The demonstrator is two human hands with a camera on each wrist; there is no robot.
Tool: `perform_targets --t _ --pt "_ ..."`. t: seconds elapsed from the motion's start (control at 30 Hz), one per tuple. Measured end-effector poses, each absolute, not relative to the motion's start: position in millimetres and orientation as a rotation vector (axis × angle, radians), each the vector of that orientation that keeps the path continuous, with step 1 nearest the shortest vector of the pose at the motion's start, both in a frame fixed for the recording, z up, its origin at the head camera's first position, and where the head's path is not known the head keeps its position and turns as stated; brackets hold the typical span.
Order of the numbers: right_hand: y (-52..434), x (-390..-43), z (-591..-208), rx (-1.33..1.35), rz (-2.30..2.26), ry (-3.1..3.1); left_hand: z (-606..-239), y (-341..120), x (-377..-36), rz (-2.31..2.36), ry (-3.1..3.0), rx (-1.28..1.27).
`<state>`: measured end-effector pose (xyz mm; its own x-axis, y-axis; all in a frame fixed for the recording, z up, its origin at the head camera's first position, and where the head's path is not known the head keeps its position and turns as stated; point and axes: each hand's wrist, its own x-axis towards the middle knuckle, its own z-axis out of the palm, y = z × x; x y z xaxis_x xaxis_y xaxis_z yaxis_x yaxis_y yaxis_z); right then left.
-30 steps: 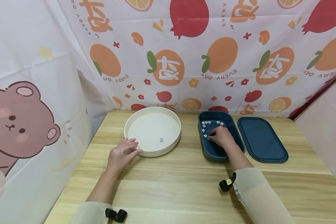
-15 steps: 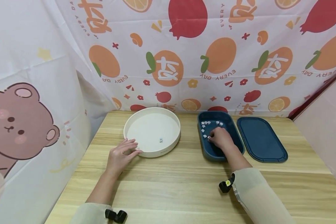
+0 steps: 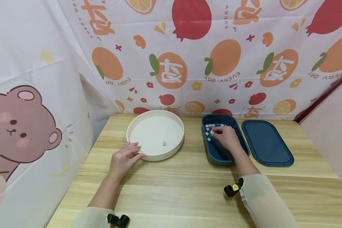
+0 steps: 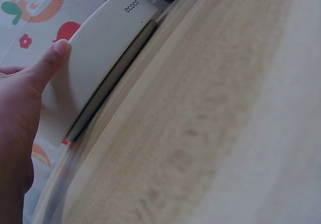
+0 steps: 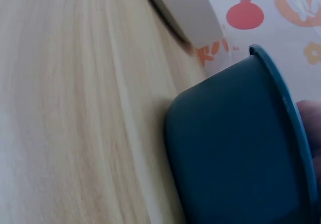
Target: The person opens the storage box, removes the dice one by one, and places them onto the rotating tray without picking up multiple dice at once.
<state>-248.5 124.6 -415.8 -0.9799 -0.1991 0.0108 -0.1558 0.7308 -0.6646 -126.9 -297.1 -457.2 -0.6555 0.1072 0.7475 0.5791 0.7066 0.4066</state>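
In the head view my left hand (image 3: 124,160) holds the front left rim of a round cream-white tray (image 3: 172,152), thumb outside and fingers over the edge. The left wrist view shows the thumb against the tray's outer wall (image 4: 98,53). One white die (image 3: 164,143) lies inside the tray. My right hand (image 3: 227,138) reaches into a deep navy box (image 3: 220,162) and pinches a die (image 3: 212,132) at its fingertips. Several more white dice (image 3: 206,134) line the box's left and back sides; the hand partly covers those at the back right.
A navy lid (image 3: 268,142) lies flat to the right of the box. All of it stands toward the back of a wooden table (image 3: 171,190), close to a fruit-print cloth (image 3: 196,85). A bear-print cloth (image 3: 25,126) hangs on the left.
My right hand has moved up and slightly back from the front of the dice, with a die between its fingertips. The left hand has stayed on the tray's rim.
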Motion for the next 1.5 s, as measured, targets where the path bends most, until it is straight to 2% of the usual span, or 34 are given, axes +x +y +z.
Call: perform_targets --t 0.37,0.6,0.83,1.3,1.5 --pt "109.4 -236.3 -399.8 -0.214 -1.634 2.622 -457.6 -297.5 -127.1 -0.836 -2.185 -0.521" --pt "75.0 -227.2 -393.8 -0.215 -1.774 2.521 -458.4 -298.0 -127.2 -0.843 -2.193 -0.519" --pt "32.2 -224.6 -403.1 -0.325 -1.847 2.465 -458.6 -298.0 -127.5 -0.837 -2.191 -0.52" --pt "-22.0 -222.3 -412.4 -0.312 -1.737 2.387 -458.1 -298.3 -125.3 -0.828 -2.202 -0.514" --pt "-34.2 -221.7 -416.9 -0.526 -1.441 2.641 -458.7 -298.0 -124.5 -0.821 -2.196 -0.516"
